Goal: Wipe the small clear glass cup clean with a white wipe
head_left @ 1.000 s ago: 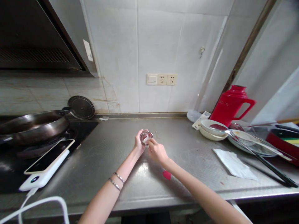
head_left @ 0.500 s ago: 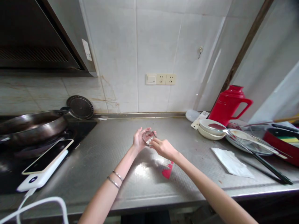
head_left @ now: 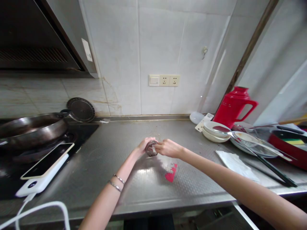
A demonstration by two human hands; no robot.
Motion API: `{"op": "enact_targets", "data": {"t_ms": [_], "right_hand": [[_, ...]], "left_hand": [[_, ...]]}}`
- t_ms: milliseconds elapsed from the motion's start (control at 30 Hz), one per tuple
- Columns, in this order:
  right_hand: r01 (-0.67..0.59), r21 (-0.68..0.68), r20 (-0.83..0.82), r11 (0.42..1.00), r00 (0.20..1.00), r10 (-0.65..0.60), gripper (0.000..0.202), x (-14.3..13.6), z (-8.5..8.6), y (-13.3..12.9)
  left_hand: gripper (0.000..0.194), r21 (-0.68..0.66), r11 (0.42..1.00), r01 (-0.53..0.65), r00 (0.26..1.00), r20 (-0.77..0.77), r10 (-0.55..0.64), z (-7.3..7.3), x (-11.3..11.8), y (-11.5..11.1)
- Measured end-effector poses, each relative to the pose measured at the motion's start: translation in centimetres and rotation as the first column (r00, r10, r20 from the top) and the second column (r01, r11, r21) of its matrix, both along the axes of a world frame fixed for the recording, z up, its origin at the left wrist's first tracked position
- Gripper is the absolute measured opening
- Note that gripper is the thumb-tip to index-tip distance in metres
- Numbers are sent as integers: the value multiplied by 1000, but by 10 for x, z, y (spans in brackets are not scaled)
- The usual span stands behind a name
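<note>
My left hand (head_left: 144, 145) is closed round a small clear glass cup (head_left: 150, 151), its round mouth tilted towards me above the steel counter. From the right, my right hand (head_left: 167, 148) reaches to the rim with fingers pinched together. A small whitish strip (head_left: 154, 148) shows at these fingertips, in front of the mouth; its kind is too small to make out. Below the hands, a ragged red patch (head_left: 170, 173) lies flat on the counter. Two thin bracelets circle my left forearm.
At left, a pan (head_left: 33, 129) sits on the black stove, with a phone (head_left: 48, 161) on a white power bank (head_left: 43, 180) in front. At right stand a red thermos (head_left: 230, 107), stacked bowls (head_left: 214, 135), a white tissue (head_left: 236, 165) and a plate with utensils.
The glass has come slightly down and tipped more towards me. My left fingers, spread before, now wrap its far side. My right hand remains at the rim, its forearm swung outward to the right.
</note>
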State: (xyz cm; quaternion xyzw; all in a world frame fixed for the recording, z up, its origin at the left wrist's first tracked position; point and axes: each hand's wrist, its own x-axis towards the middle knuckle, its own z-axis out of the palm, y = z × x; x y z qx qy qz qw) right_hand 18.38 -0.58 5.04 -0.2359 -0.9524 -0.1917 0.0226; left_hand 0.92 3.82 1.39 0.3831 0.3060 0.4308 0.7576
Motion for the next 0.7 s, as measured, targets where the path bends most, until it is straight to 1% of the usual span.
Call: {"op": "enact_targets", "data": {"t_ms": [100,200,233,300,333,400,433,500,533,567,600,667,700], "right_hand": [[145,-92,-93,985,984,-154,22,-4,-2,-1],[250,-232,-272,940,911,-310,26,-14,-14,-7],[256,-266,-360,929,868,-342,27,-20,-21,-9],[215,-324,-530,921,765,-365,33,-34,-36,-14],[193,-359,-599,913,703,-384,37,-42,-43,-16],[172,-408,-709,897,559,-430,38,-57,-57,-18],[164,-420,-745,892,499,-443,36,-64,-62,-17],[159,-416,-792,895,420,-442,26,-73,-68,-15],[164,-406,-803,899,405,-437,22,-74,-69,-13],[176,-392,-804,903,412,-429,20,-74,-69,-10],[192,-374,-794,907,440,-420,19,-71,-67,-8],[230,-320,-733,919,555,-394,20,-60,-59,-4],[247,-284,-673,927,637,-376,21,-52,-53,-3]], "left_hand": [[22,62,998,-14,999,-48,17,5,-1,3],[27,39,993,-111,992,66,109,8,0,5],[27,20,991,-136,986,105,133,8,1,4],[28,-15,985,-174,970,169,174,8,3,2],[29,-31,981,-191,962,191,193,7,4,1],[31,-58,973,-221,948,222,229,6,5,-2],[32,-61,970,-233,943,230,241,5,6,-3],[36,-57,969,-242,938,240,249,4,7,-4],[37,-50,969,-244,936,249,248,3,7,-4],[37,-43,969,-241,934,259,244,3,8,-4],[37,-36,972,-233,933,273,234,2,8,-4],[36,-28,982,-185,934,307,185,3,7,-2],[35,-21,990,-143,935,326,141,3,6,-1]]}}
